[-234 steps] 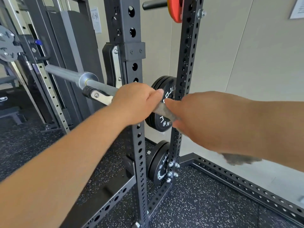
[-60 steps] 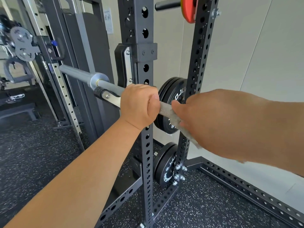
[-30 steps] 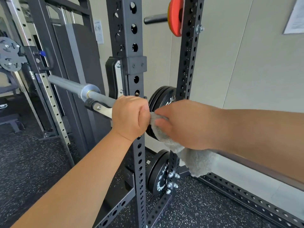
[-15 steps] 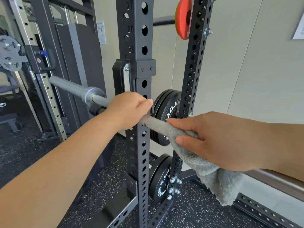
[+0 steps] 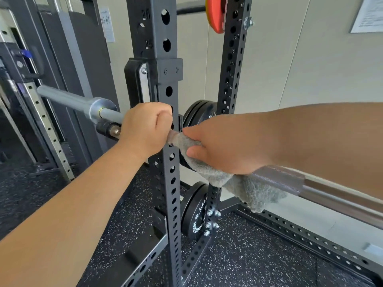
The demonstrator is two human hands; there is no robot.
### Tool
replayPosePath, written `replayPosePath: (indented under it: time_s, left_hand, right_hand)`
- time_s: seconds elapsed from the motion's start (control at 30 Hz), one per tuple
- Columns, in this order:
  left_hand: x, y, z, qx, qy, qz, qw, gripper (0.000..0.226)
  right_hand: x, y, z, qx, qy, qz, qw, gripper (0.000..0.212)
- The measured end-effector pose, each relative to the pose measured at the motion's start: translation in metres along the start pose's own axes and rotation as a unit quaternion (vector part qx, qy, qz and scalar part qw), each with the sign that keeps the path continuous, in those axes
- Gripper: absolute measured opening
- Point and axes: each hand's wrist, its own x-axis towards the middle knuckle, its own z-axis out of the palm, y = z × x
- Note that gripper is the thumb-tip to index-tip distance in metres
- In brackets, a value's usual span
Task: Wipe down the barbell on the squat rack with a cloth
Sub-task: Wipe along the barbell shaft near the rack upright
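Observation:
The steel barbell [image 5: 323, 187] rests across the black squat rack, running from its sleeve at the left to the lower right. My left hand [image 5: 145, 127] is closed around the shaft right beside the rack's front upright [image 5: 167, 162]. My right hand [image 5: 223, 150] presses a grey fluffy cloth [image 5: 248, 189] around the shaft just right of the left hand, almost touching it. The cloth's loose end hangs below the bar. The shaft under both hands is hidden.
A J-hook [image 5: 141, 83] sits on the front upright above my left hand. Black weight plates [image 5: 196, 214] hang on the rear upright [image 5: 230, 79], with an orange plate [image 5: 215, 15] higher up. A beige wall stands behind; speckled rubber floor [image 5: 259, 255] lies below.
Within the last half second my right hand slid the cloth left along the shaft, back up against my left hand. The left hand kept its grip on the bar.

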Motion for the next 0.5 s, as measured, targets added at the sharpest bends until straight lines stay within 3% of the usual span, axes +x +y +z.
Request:
replayPosePath:
  time_s: [0.1, 0.23, 0.4, 0.5]
  left_hand:
    - [0.0, 0.001, -0.001, 0.011, -0.014, 0.004, 1.0, 0.031]
    - [0.002, 0.002, -0.006, 0.009, -0.064, 0.002, 0.998, 0.033]
    - [0.019, -0.011, -0.024, 0.095, -0.208, -0.011, 0.973, 0.056]
    - [0.022, -0.012, -0.02, 0.158, -0.226, 0.022, 0.961, 0.067]
  right_hand:
    - [0.005, 0.002, 0.005, 0.002, 0.047, -0.012, 0.999, 0.032]
    - [-0.006, 0.01, 0.008, 0.009, 0.02, -0.021, 1.0, 0.029]
    - [-0.011, 0.016, 0.009, -0.045, 0.079, -0.046, 0.995, 0.045]
    - [-0.009, 0.017, -0.003, 0.075, 0.017, -0.044, 0.996, 0.025]
